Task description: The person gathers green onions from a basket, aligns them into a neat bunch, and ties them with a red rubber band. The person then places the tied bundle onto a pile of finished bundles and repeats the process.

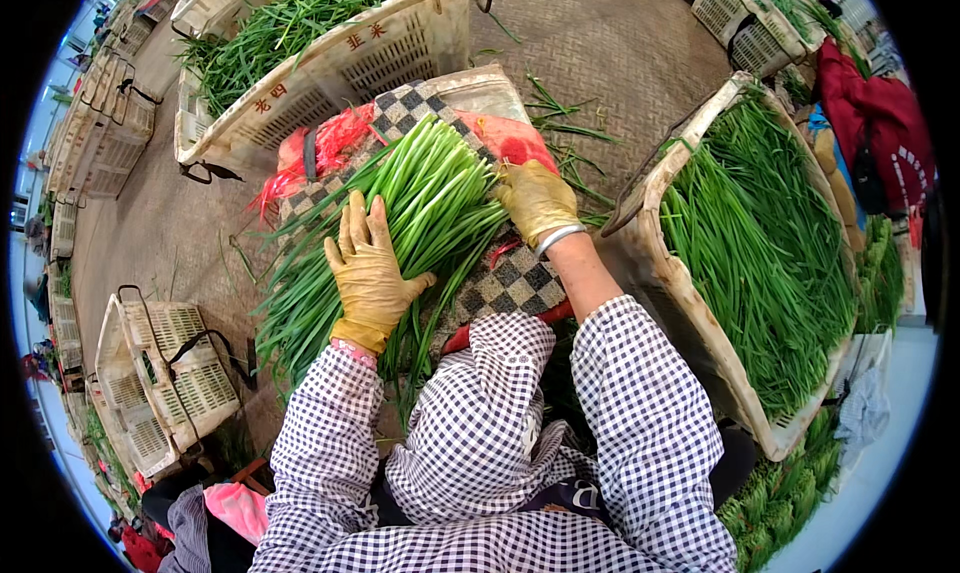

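Observation:
A thick bunch of garlic chives (439,183) lies slantwise on a stool-height surface covered with a checkered grey-and-black mat (517,276). Its pale stem ends point away from me, and the green leaves trail towards my lap at the left. My left hand (367,276), in a yellow rubber glove, rests flat on the leaves with the fingers spread. At the bunch's right side, my gloved right hand (536,201) touches the stems with curled fingers; whether it grips any is hidden. Red plastic netting (337,145) shows beside the mat.
To my right stands a plastic crate (660,250) full of chives (757,235). Another white crate (390,51) with loose greens is ahead. An overturned-looking crate (169,378) with black straps sits at left. Scattered leaves (562,111) lie on the textured metal floor (600,40).

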`<state>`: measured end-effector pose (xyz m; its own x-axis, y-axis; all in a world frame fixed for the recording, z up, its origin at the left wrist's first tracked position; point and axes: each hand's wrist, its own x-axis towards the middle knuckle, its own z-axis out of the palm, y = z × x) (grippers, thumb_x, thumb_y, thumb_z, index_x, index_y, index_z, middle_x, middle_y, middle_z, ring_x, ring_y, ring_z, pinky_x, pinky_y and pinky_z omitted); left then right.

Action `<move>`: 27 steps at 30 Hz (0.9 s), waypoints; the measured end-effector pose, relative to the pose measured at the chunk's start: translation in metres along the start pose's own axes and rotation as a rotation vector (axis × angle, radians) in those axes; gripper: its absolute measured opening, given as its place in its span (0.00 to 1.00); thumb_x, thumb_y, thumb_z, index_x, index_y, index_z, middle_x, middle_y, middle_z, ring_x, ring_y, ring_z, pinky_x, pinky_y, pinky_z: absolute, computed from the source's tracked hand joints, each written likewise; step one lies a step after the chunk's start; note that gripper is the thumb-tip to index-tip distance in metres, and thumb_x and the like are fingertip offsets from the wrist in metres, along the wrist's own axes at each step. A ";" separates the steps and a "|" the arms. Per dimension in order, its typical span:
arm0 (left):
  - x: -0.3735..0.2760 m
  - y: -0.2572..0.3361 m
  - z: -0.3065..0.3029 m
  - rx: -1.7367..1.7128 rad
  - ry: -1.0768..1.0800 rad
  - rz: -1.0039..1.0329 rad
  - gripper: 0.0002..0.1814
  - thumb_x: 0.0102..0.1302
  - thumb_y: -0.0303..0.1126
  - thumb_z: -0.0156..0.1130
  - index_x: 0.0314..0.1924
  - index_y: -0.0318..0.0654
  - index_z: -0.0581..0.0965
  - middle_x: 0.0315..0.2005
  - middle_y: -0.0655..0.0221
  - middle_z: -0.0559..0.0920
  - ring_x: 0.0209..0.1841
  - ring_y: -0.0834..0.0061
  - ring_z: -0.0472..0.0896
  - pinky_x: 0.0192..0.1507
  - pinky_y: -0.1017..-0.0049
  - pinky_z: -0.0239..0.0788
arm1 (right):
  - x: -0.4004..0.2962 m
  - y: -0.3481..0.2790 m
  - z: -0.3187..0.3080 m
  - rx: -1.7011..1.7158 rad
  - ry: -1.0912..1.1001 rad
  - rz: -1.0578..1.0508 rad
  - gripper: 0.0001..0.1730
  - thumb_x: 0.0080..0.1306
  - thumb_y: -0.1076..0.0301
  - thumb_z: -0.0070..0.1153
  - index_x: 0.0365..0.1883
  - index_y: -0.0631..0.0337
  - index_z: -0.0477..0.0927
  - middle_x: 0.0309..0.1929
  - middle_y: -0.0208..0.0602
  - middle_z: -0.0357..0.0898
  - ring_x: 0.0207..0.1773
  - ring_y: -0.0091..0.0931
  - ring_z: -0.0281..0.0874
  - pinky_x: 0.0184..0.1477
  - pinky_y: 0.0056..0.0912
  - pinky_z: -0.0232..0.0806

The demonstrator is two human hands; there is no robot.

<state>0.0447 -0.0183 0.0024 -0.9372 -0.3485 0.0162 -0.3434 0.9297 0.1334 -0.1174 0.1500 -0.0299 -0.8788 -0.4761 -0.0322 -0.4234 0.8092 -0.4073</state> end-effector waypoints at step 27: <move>0.001 0.001 -0.005 0.009 -0.045 -0.003 0.70 0.35 0.51 0.79 0.72 0.42 0.45 0.72 0.57 0.46 0.73 0.56 0.46 0.68 0.46 0.41 | -0.062 0.010 0.021 -0.349 0.029 -0.282 0.09 0.55 0.64 0.59 0.35 0.54 0.81 0.39 0.39 0.76 0.44 0.37 0.76 0.43 0.38 0.72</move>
<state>0.0435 -0.0188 0.0074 -0.9380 -0.3453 -0.0290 -0.3462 0.9299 0.1246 -0.0624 0.1804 -0.0513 -0.7222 -0.6887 0.0639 -0.6916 0.7194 -0.0638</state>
